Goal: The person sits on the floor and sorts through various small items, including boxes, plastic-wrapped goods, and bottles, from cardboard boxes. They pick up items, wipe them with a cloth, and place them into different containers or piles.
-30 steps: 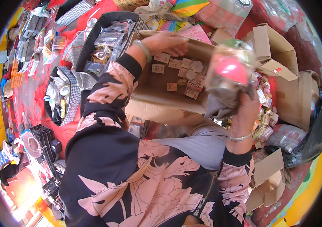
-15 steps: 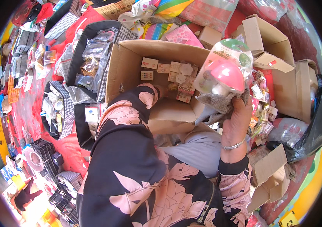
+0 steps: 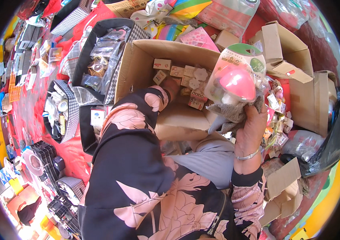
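Observation:
My right hand is closed around a grey cloth and a carded clear pack, holding both up over the right side of an open cardboard box. Inside the pack is a pink-capped mushroom-shaped item with a white stem. My left hand reaches down into the box, beside several small printed cartons. One small carton stands tilted just by that hand. White flower-shaped pieces lie among the cartons. The left fingers are mostly hidden in shadow and behind the sleeve.
To the left are black bins with houndstooth sides, filled with bagged goods. At the right stand open cardboard boxes, a black plastic bag and a heap of small packaged items. Red sheeting covers the surface at left.
My left hand has moved a little farther into the box, and a small carton near it has tilted. My right hand still holds the mushroom pack and cloth, nearly in place.

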Available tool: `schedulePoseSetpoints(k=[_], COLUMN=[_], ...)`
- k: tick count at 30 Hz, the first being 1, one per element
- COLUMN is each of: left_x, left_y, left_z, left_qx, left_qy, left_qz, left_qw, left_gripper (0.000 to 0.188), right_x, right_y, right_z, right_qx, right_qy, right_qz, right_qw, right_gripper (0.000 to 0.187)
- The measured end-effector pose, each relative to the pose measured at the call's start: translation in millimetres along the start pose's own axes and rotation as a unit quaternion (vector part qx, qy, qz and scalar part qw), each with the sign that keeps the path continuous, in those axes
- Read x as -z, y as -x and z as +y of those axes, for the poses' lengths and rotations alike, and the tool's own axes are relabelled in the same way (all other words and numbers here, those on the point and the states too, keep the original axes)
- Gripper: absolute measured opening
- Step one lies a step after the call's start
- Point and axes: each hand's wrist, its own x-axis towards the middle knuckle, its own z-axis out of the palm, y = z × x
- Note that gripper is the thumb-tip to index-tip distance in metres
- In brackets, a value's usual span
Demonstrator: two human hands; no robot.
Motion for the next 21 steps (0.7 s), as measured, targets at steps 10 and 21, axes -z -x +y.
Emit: schedulePoseSetpoints(k=[10,21], left_x=[-43.3,-37.1], left_y=[-26.6,-41.4], left_z=[-34.3,-42.7], left_qx=[0.061,0.092], left_qy=[0.096,0.092], left_qz=[-0.111,-0.175], left_qw=[0.987,0.976], left_gripper=[0.027,0.027], right_x=[-1.6,-5.1], right_y=[-1.4,2.8], right_z=[2.0,1.0], right_qx=[-0.011,-0.007], right_qy=[0.028,0.042], right_qz=[-0.005,-0.009], right_qw=[1.0,0.999], right_gripper=[0.03,0.035])
